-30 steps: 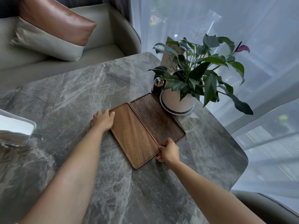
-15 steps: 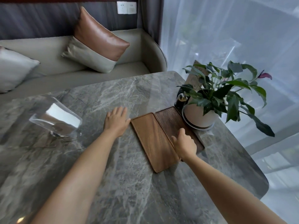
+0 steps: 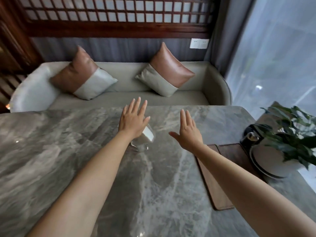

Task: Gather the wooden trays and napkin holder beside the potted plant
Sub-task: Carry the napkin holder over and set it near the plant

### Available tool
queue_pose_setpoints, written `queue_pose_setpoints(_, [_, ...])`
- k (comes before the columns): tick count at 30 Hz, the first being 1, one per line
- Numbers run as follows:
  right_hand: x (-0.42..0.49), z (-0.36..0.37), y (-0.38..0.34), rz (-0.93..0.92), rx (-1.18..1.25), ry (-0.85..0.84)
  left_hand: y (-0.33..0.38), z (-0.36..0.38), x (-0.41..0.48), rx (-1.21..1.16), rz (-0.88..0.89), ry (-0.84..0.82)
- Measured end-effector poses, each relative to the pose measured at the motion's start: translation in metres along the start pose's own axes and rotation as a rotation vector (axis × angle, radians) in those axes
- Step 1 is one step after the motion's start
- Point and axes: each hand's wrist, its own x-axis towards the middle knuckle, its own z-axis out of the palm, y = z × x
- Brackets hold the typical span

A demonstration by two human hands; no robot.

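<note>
Both hands have come off the wooden trays since half a second ago and now reach toward frame centre; view has tilted up to take in the sofa. Left hand (image 3: 134, 119): fingers spread flat, empty, in front of the clear napkin holder (image 3: 144, 136), whose left part it hides; can't tell if it touches. Right hand (image 3: 187, 132): also splayed open, holding nothing, just right of the holder, apart from it. Two wooden trays (image 3: 229, 153) lie side by side at right of frame, partly under the right forearm, next to the potted plant (image 3: 275, 151) at the right edge of the marble table (image 3: 51, 142).
</note>
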Motion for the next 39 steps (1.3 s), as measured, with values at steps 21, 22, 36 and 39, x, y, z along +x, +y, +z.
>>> queue_pose_setpoints(21, [0.039,0.103,-0.065,0.104,-0.004,-0.281,-0.089,0.082,0.005,-0.293,-0.368,-0.363])
queue_pose_setpoints(22, [0.039,0.105,-0.065,0.102,-0.002,-0.271,-0.088,0.085,0.006,-0.308,-0.369,-0.369])
queue_pose_setpoints(36, [0.011,0.092,-0.047,0.187,0.158,-0.161,-0.053,0.073,-0.006,-0.429,-0.390,-0.384])
queue_pose_setpoints(39, [0.000,0.073,-0.036,0.201,0.178,-0.114,-0.033,0.058,-0.006,-0.439,-0.349,-0.368])
